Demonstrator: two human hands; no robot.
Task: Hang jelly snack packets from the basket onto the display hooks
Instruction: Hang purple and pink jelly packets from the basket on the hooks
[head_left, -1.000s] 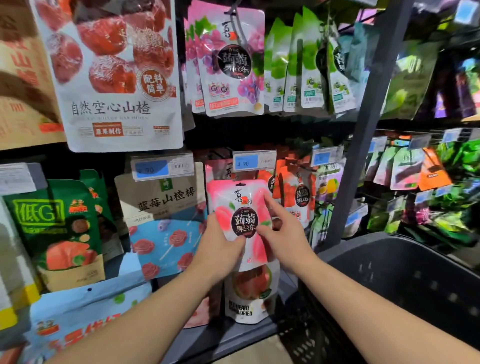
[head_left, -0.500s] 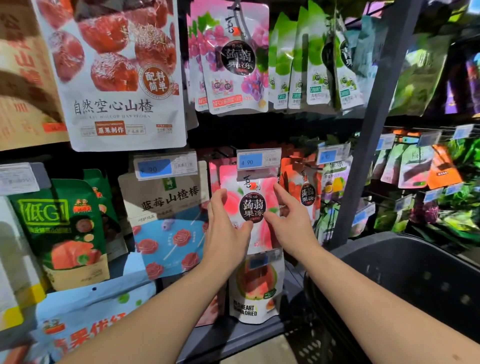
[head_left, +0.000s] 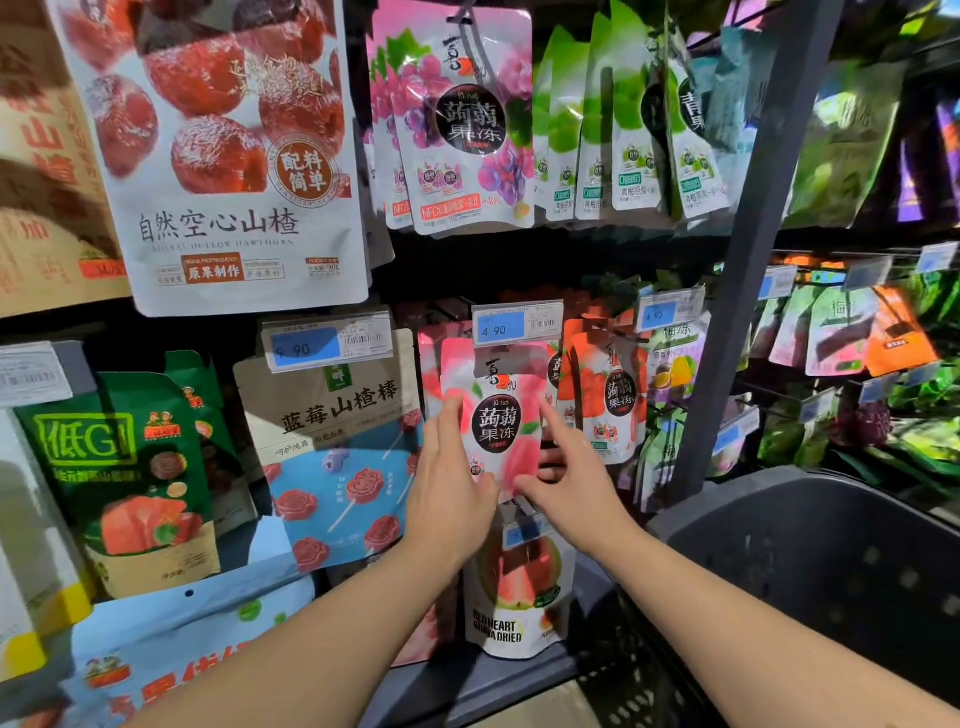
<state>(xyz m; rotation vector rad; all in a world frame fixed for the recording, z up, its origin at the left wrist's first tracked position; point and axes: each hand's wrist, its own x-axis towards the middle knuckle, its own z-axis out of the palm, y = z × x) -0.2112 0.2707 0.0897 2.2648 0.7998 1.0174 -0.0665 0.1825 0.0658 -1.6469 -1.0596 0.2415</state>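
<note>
Peach jelly packet, held against the middle row just under a price tag. It is pinched at the lower right corner by the right hand; the left hand is laid straight-fingered along its left edge. Basket is seen at near right.

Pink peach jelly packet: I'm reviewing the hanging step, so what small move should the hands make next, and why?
Probably nudge the pink peach jelly packet a little further back, then loosen the grip to test that it hangs. Its top sits behind the blue 4.90 price tag, so whether it is hooked cannot be seen; the left hand lies on its left edge and the right hand pinches its lower corner.
</note>
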